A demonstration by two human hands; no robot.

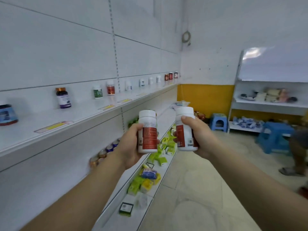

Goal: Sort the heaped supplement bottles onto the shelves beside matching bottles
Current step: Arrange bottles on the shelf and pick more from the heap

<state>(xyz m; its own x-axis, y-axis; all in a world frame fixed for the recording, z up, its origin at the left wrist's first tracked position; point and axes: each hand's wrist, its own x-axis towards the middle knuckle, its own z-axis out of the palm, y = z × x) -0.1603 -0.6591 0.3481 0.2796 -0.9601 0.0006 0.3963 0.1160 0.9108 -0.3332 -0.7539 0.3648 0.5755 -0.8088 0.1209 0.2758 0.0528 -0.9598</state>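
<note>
My left hand (129,145) grips a white bottle with a red label (148,130), held upright in front of the shelving. My right hand (199,135) grips a second white bottle with the same red label (185,129), a little to the right. On the upper shelf (70,124) a matching white and red bottle (110,87) stands beside a white and green bottle (98,91). Further left are a dark bottle with a purple label (63,98) and a blue-labelled jar (7,115). Several white and dark red bottles stand spaced along the shelf's far end.
Lower shelves hold several bottles (106,151) and a heap of green and yellow boxes (164,151). Blue plastic stools (218,121) (275,136) stand on the floor to the right. A white rack (270,104) with packets is at the far right. A person's leg (298,150) shows at the right edge.
</note>
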